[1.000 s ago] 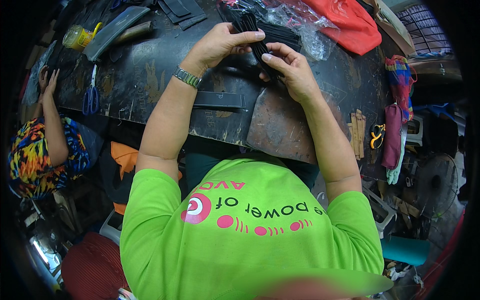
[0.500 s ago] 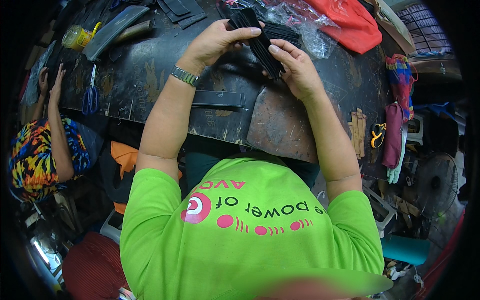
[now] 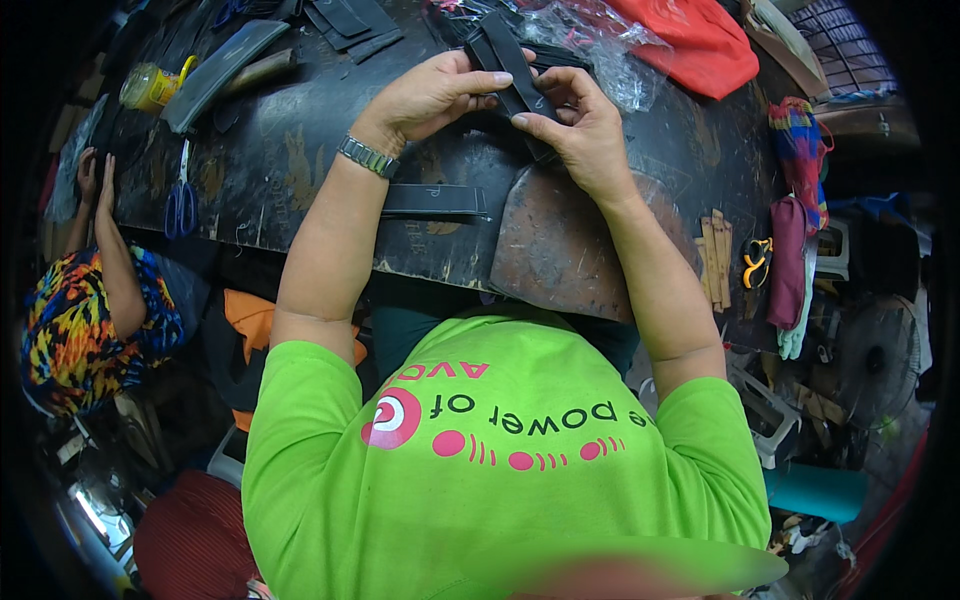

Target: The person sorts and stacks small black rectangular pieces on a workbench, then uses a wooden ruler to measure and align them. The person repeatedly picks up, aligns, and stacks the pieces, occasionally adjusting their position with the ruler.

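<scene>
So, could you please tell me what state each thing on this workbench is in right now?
Black strap pieces: stacked, pinched between both hands.
Left hand: gripping the stack.
Right hand: gripping the stack.
Flat black strip: lying loose on the bench.
Blue-handled scissors: closed, lying flat.
Clear plastic bag: crumpled, open.
Red bag: slumped on the bench.

black strips [image 3: 515,60], dark worn table [image 3: 300,150], red bag [image 3: 700,45], blue-handled scissors [image 3: 181,205], lime-green shirt [image 3: 500,470].
</scene>
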`<state>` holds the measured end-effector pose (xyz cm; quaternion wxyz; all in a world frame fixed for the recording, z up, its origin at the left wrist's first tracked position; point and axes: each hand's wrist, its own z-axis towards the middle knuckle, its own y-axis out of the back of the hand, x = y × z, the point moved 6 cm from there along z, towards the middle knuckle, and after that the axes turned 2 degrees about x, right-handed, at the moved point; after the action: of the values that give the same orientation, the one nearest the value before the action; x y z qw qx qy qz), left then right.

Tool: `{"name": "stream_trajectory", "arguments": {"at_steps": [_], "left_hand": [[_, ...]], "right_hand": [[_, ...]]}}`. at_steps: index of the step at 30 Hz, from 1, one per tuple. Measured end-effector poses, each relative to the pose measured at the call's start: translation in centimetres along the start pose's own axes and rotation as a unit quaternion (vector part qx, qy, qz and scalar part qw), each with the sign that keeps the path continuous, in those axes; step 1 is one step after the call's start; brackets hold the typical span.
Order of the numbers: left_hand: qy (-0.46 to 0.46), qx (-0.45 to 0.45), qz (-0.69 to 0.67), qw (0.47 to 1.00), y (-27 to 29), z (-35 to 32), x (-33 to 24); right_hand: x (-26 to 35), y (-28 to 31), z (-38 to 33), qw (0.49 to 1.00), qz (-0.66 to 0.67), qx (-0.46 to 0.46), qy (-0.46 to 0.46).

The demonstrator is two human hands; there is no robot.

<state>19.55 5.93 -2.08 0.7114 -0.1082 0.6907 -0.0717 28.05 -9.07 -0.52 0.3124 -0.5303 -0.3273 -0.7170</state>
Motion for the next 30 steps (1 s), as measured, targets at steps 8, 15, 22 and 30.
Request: {"name": "stream_trajectory", "arguments": {"at_steps": [8,15,22,30], "left_hand": [[0.033,-0.003,-0.046,0.998,0.7,0.1,0.9],[0.056,-0.007,-0.027,0.998,1.5,0.2,1.2],[0.041,-0.010,-0.065,0.997,0.2,0.1,1.0],[0.035,-0.008,-0.083,0.996,-0.6,0.3,1.4]], "right_hand": [[-0.5,0.3,0.0,0.995,-0.095,0.023,-0.026],[-1.6,0.5,0.4,0.988,0.108,0.027,-0.103],[-1.5,0.3,0.3,0.976,0.173,0.019,-0.133],[-1.5,0.9,0.5,0.996,0.042,-0.024,-0.078]]}}
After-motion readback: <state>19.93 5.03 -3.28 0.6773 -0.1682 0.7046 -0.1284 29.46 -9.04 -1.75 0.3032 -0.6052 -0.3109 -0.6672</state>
